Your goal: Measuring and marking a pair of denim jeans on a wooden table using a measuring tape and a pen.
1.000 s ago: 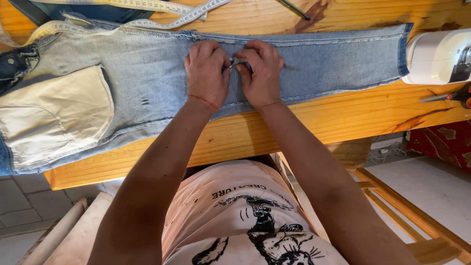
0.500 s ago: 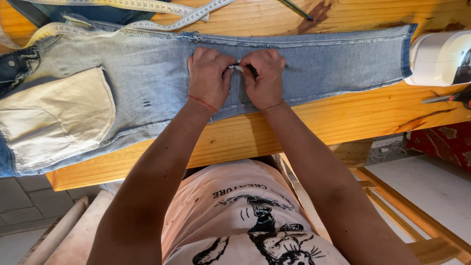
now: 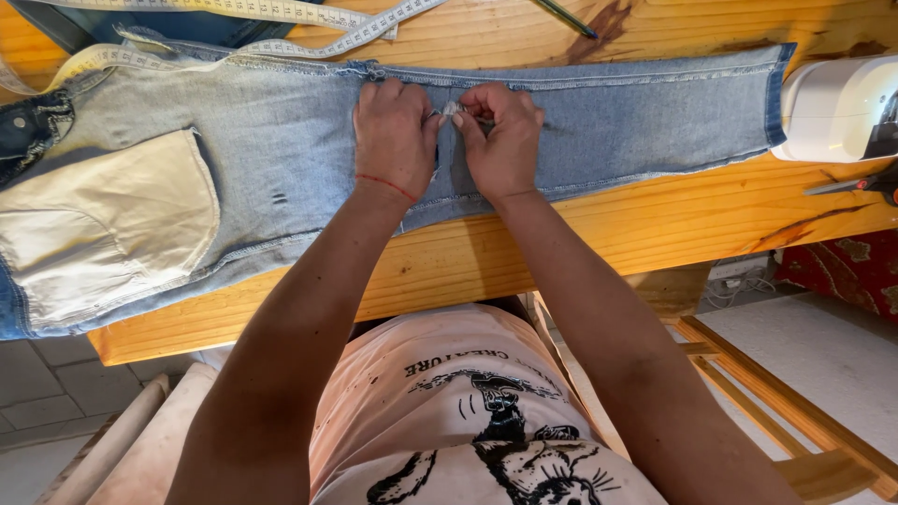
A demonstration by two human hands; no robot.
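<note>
On the wooden table (image 3: 599, 234), jeans (image 3: 281, 159) lie lengthwise left-right, hem rightward, both hands' fingers (image 3: 468, 117) pinching the denim.

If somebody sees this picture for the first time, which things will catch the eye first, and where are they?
First come the two hands, the left hand and the right hand, pressed side by side on the middle of the inside-out light blue jeans, pinching a small pale thing between them. The jeans lie flat across the wooden table, with a cream pocket lining at the left. A white sewing machine stands at the right edge and a measuring tape curls along the top.
</note>
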